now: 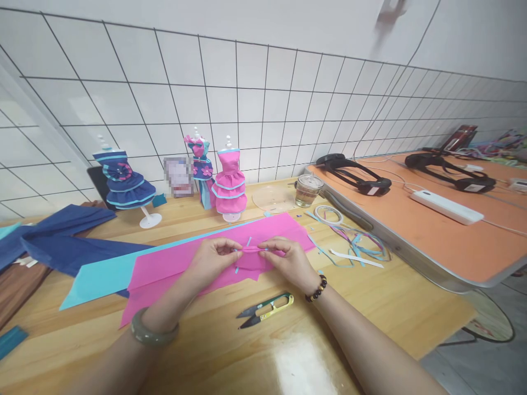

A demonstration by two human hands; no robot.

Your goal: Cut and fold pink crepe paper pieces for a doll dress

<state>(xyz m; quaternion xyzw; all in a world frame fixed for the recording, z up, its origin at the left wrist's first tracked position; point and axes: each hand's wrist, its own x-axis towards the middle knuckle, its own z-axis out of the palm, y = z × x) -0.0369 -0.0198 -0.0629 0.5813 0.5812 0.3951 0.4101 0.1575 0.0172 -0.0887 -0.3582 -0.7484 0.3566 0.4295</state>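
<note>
My left hand (216,259) and my right hand (288,260) pinch the two ends of a narrow folded edge on a small piece of pink fabric (252,260). Its lower part hangs between my fingers, over a larger pink cloth (164,269) spread on the table. Under that cloth lies a light blue cloth (94,280). Small pale blue strips show beside my left fingertips. Nearer to me, a pair of thread snips (265,310) with yellow and green handles rests on the wood, touched by neither hand.
Miniature dress forms in a navy dress (125,184), a pink dress (229,184) and a mixed-colour dress (202,170) stand along the wall. A lidded cup (308,191), a tape roll (328,215) and tangled ribbons (366,244) lie rightward. Headsets (358,175) occupy the orange table (420,225).
</note>
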